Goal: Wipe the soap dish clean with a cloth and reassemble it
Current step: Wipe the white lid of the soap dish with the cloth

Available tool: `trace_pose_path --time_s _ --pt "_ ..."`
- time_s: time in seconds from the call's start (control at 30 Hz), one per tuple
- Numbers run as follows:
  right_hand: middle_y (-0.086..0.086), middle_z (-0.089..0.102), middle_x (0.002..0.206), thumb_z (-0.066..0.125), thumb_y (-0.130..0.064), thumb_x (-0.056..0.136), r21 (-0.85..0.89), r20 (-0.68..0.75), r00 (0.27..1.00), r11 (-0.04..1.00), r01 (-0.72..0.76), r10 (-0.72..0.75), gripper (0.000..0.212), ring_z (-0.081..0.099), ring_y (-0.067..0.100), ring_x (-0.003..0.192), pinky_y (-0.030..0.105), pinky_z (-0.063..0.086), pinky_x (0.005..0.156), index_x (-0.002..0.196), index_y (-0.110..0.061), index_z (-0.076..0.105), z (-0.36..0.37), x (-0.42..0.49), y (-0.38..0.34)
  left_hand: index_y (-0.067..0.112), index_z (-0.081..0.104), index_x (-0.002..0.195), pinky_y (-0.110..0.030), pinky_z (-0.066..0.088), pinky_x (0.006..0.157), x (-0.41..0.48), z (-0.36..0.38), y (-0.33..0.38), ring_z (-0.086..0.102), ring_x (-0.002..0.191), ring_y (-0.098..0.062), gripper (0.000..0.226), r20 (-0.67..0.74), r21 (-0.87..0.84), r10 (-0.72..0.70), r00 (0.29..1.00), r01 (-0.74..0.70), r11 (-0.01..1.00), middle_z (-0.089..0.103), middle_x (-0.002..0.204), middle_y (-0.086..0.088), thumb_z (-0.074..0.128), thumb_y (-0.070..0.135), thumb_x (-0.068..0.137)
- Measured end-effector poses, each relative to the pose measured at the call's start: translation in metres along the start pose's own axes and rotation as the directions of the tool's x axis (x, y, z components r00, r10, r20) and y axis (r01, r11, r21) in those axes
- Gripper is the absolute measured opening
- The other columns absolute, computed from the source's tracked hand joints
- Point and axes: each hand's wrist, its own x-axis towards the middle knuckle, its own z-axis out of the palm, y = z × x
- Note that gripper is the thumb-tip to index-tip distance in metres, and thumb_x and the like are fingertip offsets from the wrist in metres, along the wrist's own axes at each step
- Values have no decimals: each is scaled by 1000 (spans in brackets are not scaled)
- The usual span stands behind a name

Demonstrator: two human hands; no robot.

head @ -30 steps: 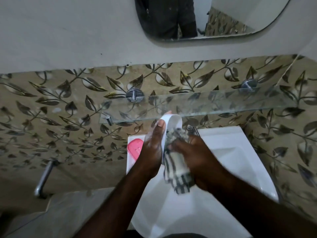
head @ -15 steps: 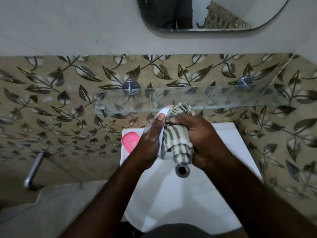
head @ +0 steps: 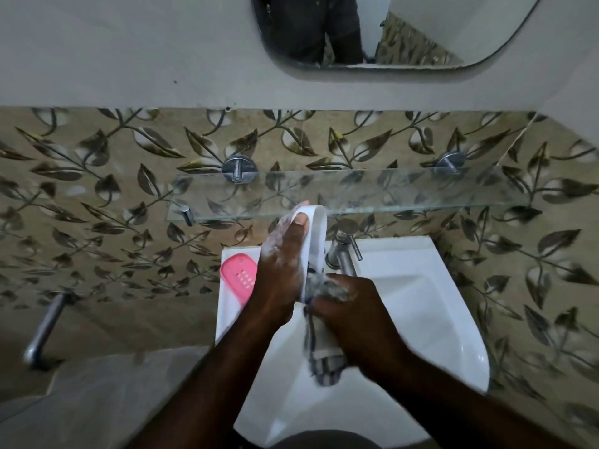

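Note:
My left hand (head: 282, 270) grips the white soap dish base (head: 317, 234) on edge above the sink, thumb across its upper end. My right hand (head: 350, 309) clutches a striped grey and white cloth (head: 324, 354) and presses it against the lower part of the dish; the cloth's tail hangs down into the basin. The pink slotted insert (head: 238, 275) of the soap dish lies flat on the sink's back left ledge, just left of my left hand.
The white sink (head: 431, 306) sits below, with a chrome tap (head: 343, 251) at its back. A glass shelf (head: 389, 192) spans the leaf-patterned wall just above my hands. A mirror (head: 405, 30) hangs higher up; a metal bar (head: 43, 328) sticks out at left.
My right hand with the cloth has slid from the top end of the dish down to its lower part. My left hand keeps its grip on the dish.

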Motion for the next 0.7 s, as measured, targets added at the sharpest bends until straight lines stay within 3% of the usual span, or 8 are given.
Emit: trace_pose_path --time_s 0.07,0.1,0.17,0.23,0.3,0.47,0.6,0.7 --pt "15 50 59 58 -7 75 425 40 986 890 -165 164 12 50 21 52 27 44 49 64 -4 57 5 -3 -4 25 67 117 -53 49 95 3 2 3 63 111 -36 50 1 22 46 999 -46 999 68 116 -8 61 58 80" --pt "21 49 61 59 -9 73 436 17 984 884 -168 178 14 51 25 55 29 45 48 68 3 55 6 -4 -2 27 67 117 -58 45 99 5 3 3 59 115 -39 51 0 29 55 998 -55 998 68 118 -9 59 60 78" --pt "21 51 57 61 -12 70 145 -72 995 987 -62 74 15 52 22 53 32 45 46 66 1 56 4 -2 10 32 70 108 -64 42 99 8 4 2 58 115 -43 47 -17 23 10 1000 -9 1000 68 115 -12 61 62 73" --pt "-3 52 51 63 -15 73 -236 -14 999 971 25 -29 17 49 10 48 24 43 49 58 -16 55 -4 4 21 28 72 99 -59 46 95 8 4 -3 60 111 -44 44 -59 -5 -77 995 77 997 67 113 -20 65 61 71" --pt "-12 50 52 63 -17 75 -326 0 1000 945 19 -20 23 48 4 48 19 41 53 58 -25 52 -8 5 23 23 70 99 -47 51 83 4 5 -7 64 105 -40 40 -66 -7 -117 991 117 993 68 112 -21 68 56 76" --pt "22 50 65 58 -9 71 365 -23 987 920 -140 159 24 51 30 56 37 46 51 74 13 49 2 2 6 24 66 117 -34 52 90 10 10 -2 65 109 -22 38 23 47 63 998 -64 997 70 116 0 57 49 89" --pt "-1 56 63 61 -13 67 -318 -79 975 933 171 -205 7 55 10 56 30 50 53 69 -7 57 -7 11 24 22 69 111 -52 48 98 10 10 -3 64 110 -29 47 -57 18 -4 998 5 1000 69 117 -9 60 54 77" --pt "-11 51 63 61 -19 70 -340 -32 987 930 137 -157 9 46 0 56 19 40 54 68 -18 53 -11 16 23 18 69 111 -58 47 98 7 10 -9 62 111 -39 51 -95 -16 -76 993 75 997 68 117 -19 62 55 78"
